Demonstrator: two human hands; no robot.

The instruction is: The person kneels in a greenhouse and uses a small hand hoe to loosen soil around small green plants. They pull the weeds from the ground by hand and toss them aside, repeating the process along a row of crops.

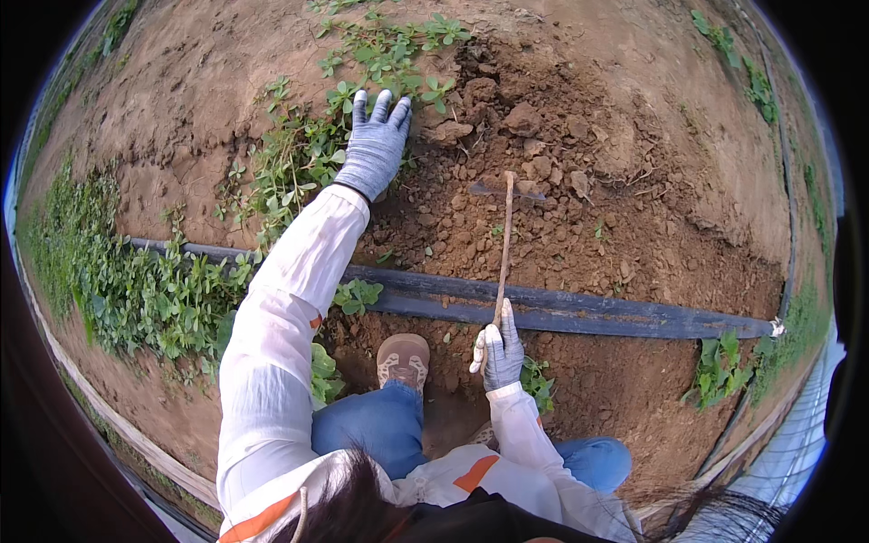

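Observation:
My left hand (375,146), in a grey striped glove, reaches forward with its fingertips at the edge of low, succulent-leaved weeds (387,58); whether it grips any stem cannot be told. Lower and to the right, my right hand (500,353), gloved too, is closed around the near end of the wooden handle of a small hoe (506,237). The hoe's thin metal blade lies across loose, cloddy brown soil (577,163), its lower edge hard to make out.
A flat black drip-irrigation hose (577,313) crosses between me and the loose soil. Dense weeds (163,292) cover it at the left. My shoe (403,360) stands just on the near side. A leafy plant (721,370) grows by its right end, and thinner dark tubing (784,156) runs along the right.

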